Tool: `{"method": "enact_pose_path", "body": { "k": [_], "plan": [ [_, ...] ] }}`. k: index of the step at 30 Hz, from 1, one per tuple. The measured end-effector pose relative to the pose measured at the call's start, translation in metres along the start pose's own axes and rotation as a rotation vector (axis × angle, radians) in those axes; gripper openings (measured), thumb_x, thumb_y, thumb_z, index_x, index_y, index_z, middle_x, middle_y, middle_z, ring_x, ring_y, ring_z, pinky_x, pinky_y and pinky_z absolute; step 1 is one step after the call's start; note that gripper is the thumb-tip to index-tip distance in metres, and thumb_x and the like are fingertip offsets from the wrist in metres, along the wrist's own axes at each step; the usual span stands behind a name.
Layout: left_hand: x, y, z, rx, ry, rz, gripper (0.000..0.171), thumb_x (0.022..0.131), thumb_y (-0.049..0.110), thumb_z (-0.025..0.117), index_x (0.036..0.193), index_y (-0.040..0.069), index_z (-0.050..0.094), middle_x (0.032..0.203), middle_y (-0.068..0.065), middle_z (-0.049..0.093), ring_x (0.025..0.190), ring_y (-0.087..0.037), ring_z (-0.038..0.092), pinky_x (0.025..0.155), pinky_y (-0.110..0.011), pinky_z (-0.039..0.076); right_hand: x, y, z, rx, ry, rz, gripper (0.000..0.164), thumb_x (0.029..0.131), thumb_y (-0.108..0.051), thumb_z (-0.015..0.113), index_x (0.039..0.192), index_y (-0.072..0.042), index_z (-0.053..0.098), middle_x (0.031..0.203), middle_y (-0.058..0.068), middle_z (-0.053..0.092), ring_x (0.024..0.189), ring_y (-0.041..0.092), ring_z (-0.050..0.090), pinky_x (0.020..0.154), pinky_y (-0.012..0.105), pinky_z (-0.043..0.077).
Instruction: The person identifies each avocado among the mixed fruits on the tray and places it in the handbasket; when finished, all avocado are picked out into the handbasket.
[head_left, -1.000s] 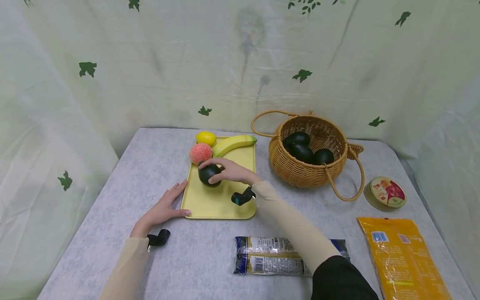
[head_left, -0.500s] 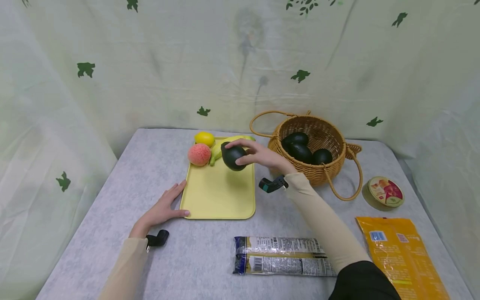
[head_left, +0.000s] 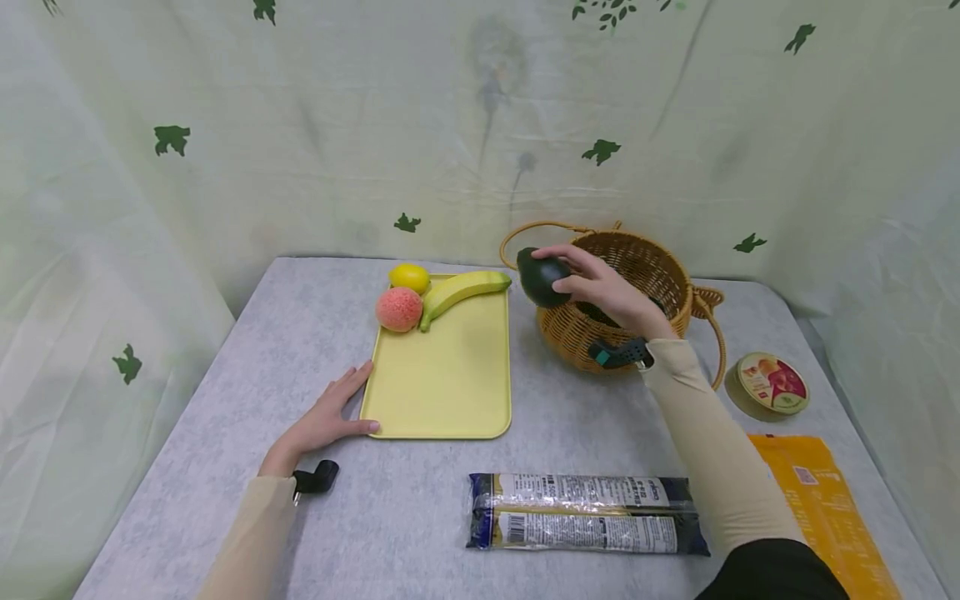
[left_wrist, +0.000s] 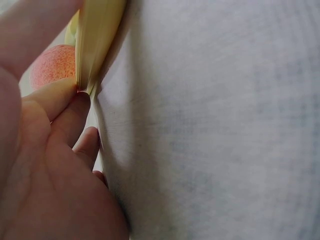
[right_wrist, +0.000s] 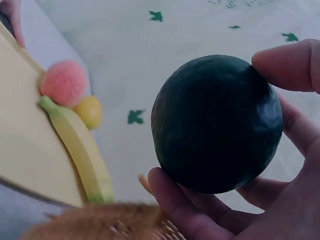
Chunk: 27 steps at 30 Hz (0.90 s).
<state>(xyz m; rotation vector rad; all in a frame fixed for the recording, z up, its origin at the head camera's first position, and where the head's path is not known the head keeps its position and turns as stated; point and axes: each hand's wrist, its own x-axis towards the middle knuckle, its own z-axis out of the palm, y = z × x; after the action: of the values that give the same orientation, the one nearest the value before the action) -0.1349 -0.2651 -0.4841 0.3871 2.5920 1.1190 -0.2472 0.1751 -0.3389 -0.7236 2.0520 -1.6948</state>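
My right hand (head_left: 603, 287) pinches a dark green avocado (head_left: 542, 279) between thumb and fingers, raised over the left rim of the wicker basket (head_left: 564, 337). In the right wrist view the avocado (right_wrist: 215, 125) shows its round end, with fingers curled about it. My left hand (head_left: 324, 421) lies with spread, straight fingers against the left edge of the yellow tray (head_left: 442, 387); the left wrist view shows fingertips right at the tray's side (left_wrist: 97, 42). A pink peach (head_left: 399, 309), a lemon (head_left: 409, 277) and a banana (head_left: 465, 293) are grouped at the tray's far end.
My right hand and forearm hide most of the basket's inside. A round tin (head_left: 771, 385) stands right of the basket. Nearer the front lie a long plastic packet (head_left: 585, 514) and an orange bag (head_left: 825, 500), partly under the right sleeve. A leaf-print curtain (head_left: 450, 125) hangs behind.
My right hand has lifted the avocado off the tray and carried it right to the basket. The left hand has stayed at the tray's edge.
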Motion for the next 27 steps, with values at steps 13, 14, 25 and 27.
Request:
{"method": "enact_pose_path", "body": {
  "k": [13, 14, 25, 27],
  "plan": [
    [0.000, 0.000, 0.001, 0.002, -0.001, 0.012, 0.100, 0.081, 0.032, 0.077, 0.154, 0.005, 0.014, 0.157, -0.020, 0.014, 0.143, -0.039, -0.001, 0.113, -0.054, -0.004, -0.038, 0.008, -0.061, -0.022, 0.198, 0.046, 0.041, 0.099, -0.019, 0.055, 0.140, -0.019, 0.046, 0.142, 0.006, 0.037, 0.108, 0.023, 0.049, 0.078, 0.030, 0.050],
    [0.000, 0.000, 0.001, 0.002, -0.002, 0.012, 0.100, 0.081, 0.032, 0.077, 0.154, 0.005, 0.014, 0.157, -0.020, 0.014, 0.143, -0.039, -0.001, 0.113, -0.054, -0.004, -0.039, 0.010, -0.065, -0.021, 0.213, 0.045, 0.041, 0.099, -0.019, 0.055, 0.140, -0.018, 0.046, 0.141, 0.006, 0.037, 0.107, 0.021, 0.051, 0.078, 0.030, 0.051],
    [-0.001, -0.003, 0.003, -0.001, 0.002, 0.008, 0.101, 0.080, 0.033, 0.078, 0.154, 0.005, 0.014, 0.157, -0.019, 0.015, 0.143, -0.038, -0.001, 0.113, -0.054, -0.004, -0.056, 0.014, -0.086, -0.161, 0.320, 0.140, 0.048, 0.099, -0.024, 0.055, 0.145, -0.015, 0.042, 0.147, 0.010, 0.032, 0.109, 0.019, 0.050, 0.079, 0.025, 0.051],
    [-0.001, -0.003, 0.003, 0.000, 0.003, 0.007, 0.101, 0.080, 0.033, 0.078, 0.154, 0.006, 0.014, 0.157, -0.019, 0.015, 0.143, -0.038, -0.001, 0.113, -0.055, -0.004, -0.059, 0.014, -0.088, -0.201, 0.320, 0.158, 0.049, 0.099, -0.026, 0.054, 0.145, -0.015, 0.041, 0.149, 0.009, 0.028, 0.109, 0.020, 0.049, 0.078, 0.026, 0.050]
  ]
}}
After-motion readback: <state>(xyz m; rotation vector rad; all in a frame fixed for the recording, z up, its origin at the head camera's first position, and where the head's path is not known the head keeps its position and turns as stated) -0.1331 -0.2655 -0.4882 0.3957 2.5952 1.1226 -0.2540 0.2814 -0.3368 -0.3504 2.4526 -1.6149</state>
